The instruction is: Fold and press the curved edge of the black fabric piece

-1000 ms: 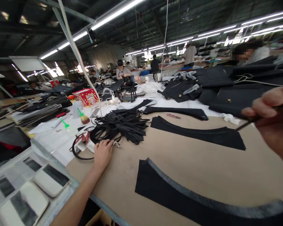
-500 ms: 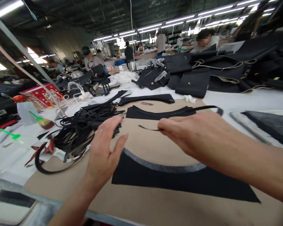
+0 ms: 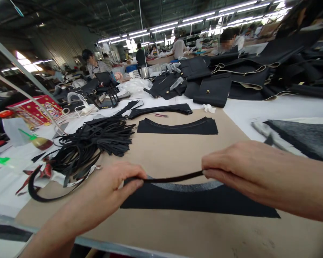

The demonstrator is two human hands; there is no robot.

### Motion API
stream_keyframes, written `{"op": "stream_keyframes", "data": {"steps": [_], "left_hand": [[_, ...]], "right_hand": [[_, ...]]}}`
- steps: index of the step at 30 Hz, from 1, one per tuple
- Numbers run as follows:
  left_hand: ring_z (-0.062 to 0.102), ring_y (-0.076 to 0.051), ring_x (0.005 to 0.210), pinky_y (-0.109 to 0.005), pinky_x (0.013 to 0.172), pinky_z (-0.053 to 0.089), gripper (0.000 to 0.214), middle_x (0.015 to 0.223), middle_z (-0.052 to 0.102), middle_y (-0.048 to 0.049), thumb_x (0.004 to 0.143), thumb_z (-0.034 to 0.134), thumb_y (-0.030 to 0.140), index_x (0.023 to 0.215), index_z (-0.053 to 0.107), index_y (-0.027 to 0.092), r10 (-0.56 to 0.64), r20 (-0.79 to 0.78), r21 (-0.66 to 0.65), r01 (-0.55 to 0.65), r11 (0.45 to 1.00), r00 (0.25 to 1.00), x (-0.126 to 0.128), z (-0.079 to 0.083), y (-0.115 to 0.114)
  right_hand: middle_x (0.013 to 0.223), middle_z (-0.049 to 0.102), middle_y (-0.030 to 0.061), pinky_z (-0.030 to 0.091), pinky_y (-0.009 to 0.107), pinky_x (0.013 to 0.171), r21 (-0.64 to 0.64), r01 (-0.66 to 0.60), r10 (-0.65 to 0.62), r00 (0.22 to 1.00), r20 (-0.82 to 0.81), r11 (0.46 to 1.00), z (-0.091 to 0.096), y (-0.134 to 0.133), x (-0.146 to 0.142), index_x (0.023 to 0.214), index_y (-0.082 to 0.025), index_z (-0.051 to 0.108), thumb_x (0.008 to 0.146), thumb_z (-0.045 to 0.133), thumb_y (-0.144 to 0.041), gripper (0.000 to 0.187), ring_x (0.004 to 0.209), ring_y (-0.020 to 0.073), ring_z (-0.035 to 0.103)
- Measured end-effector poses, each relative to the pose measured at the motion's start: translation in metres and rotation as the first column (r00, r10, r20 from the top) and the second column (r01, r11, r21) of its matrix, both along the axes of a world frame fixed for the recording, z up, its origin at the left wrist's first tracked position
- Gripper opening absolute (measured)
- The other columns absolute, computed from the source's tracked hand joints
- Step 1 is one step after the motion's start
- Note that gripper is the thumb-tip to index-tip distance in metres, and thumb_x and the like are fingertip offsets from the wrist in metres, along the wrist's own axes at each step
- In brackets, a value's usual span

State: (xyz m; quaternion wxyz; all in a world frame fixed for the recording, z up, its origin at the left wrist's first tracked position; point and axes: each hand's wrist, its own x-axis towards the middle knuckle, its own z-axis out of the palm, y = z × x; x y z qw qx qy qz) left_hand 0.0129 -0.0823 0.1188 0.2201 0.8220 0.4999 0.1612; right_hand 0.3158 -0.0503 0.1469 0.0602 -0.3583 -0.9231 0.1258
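Observation:
My left hand (image 3: 115,186) and my right hand (image 3: 231,168) each pinch one end of a thin black strip (image 3: 172,178), stretched between them. The strip hangs just above the inner curved edge of a black arc-shaped piece (image 3: 199,200) lying on the brown board (image 3: 177,154). A second black curved piece (image 3: 177,126) lies farther back on the board. A heap of black strips (image 3: 94,141) sits to the left of my left hand.
Beyond the board lie a long black curved strip (image 3: 161,108), a small red tool (image 3: 160,115) and stacked black bag panels (image 3: 215,89). At left stand a glue bottle (image 3: 39,141) and a red box (image 3: 37,109). Other people work at tables behind.
Both hands have come down toward me. My left hand, open half a second ago, has closed on the strip's free end, so the strip is now held taut above the near piece.

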Motion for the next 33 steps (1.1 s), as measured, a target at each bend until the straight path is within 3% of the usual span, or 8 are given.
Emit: {"op": "stream_keyframes", "data": {"steps": [4,8,13,16,18,21,27,33], "left_hand": [[0.061,-0.018,0.090,-0.024,0.078,0.044,0.018,0.097,0.067,0.0041,0.088,0.054,0.028,0.100,0.066,0.035,-0.067,0.013,-0.237,0.068,0.969,0.998,0.023,-0.002,-0.014],[0.055,-0.013,0.070,-0.020,0.061,0.038,0.018,0.076,0.063,0.0048,0.089,0.050,0.032,0.099,0.065,0.028,0.036,0.220,-0.493,0.079,0.866,0.975,0.062,-0.007,-0.021],[0.048,-0.009,0.060,-0.018,0.056,0.032,0.012,0.063,0.055,0.0056,0.081,0.054,0.024,0.077,0.064,0.018,0.160,0.331,-0.568,0.061,0.821,0.930,0.085,-0.028,-0.018],[0.045,-0.008,0.057,-0.020,0.053,0.030,0.012,0.060,0.054,0.0052,0.078,0.052,0.021,0.074,0.062,0.017,0.157,0.282,-0.550,0.025,0.835,0.947,0.085,-0.046,-0.012],[0.043,-0.009,0.055,-0.021,0.050,0.027,0.014,0.058,0.053,0.0054,0.076,0.050,0.019,0.074,0.063,0.017,0.151,0.238,-0.539,0.000,0.843,0.960,0.083,-0.056,-0.008],[0.041,-0.009,0.052,-0.021,0.049,0.027,0.015,0.055,0.050,0.0064,0.072,0.049,0.017,0.075,0.063,0.018,0.167,0.213,-0.552,-0.022,0.833,0.963,0.083,-0.065,-0.003],[0.045,-0.009,0.053,-0.022,0.050,0.027,0.007,0.054,0.051,0.0068,0.072,0.055,0.020,0.069,0.062,0.020,0.183,0.104,-0.483,-0.111,0.869,0.978,0.092,-0.067,0.006],[0.052,-0.012,0.061,-0.024,0.054,0.026,0.007,0.062,0.059,0.0049,0.073,0.058,0.020,0.070,0.064,0.022,0.185,-0.051,-0.385,-0.190,0.903,0.981,0.105,-0.078,0.015]], "right_hand": [[0.063,0.061,-0.0030,0.029,0.026,0.047,-0.275,0.094,-0.093,0.996,0.018,0.957,-0.011,-0.022,-0.009,0.074,-0.027,0.065,0.091,0.047,-0.024,0.025,0.054,0.0141,0.055],[0.065,0.062,-0.0017,0.032,0.024,0.049,-0.512,0.127,-0.129,0.991,0.031,0.850,-0.014,-0.032,-0.023,0.075,-0.024,0.067,0.090,0.048,-0.028,0.024,0.055,0.0138,0.053],[0.068,0.058,-0.0024,0.032,0.022,0.052,-0.697,0.181,-0.168,0.982,0.087,0.694,-0.030,-0.024,-0.019,0.077,-0.021,0.063,0.088,0.046,-0.033,0.023,0.059,0.0128,0.050],[0.061,0.049,-0.0045,0.028,0.022,0.048,-0.730,0.216,-0.200,0.973,0.111,0.648,-0.049,-0.018,-0.009,0.069,-0.019,0.054,0.083,0.047,-0.029,0.018,0.056,0.0111,0.043],[0.059,0.046,-0.0049,0.026,0.022,0.046,-0.732,0.213,-0.212,0.973,0.096,0.647,-0.062,-0.015,-0.002,0.067,-0.019,0.050,0.081,0.047,-0.027,0.017,0.054,0.0108,0.040],[0.062,0.052,-0.0038,0.028,0.023,0.051,-0.683,0.214,-0.223,0.972,0.076,0.699,-0.076,-0.014,0.006,0.070,-0.019,0.055,0.081,0.046,-0.023,0.015,0.057,0.0115,0.045],[0.068,0.061,-0.0011,0.028,0.024,0.053,-0.532,0.324,-0.293,0.945,0.146,0.782,-0.088,-0.011,0.008,0.073,-0.021,0.061,0.080,0.048,-0.020,0.015,0.061,0.0139,0.053],[0.066,0.065,0.0031,0.024,0.026,0.051,-0.261,0.421,-0.352,0.895,0.275,0.869,-0.098,-0.012,-0.002,0.069,-0.019,0.061,0.086,0.051,-0.023,0.020,0.063,0.0188,0.061]]}}
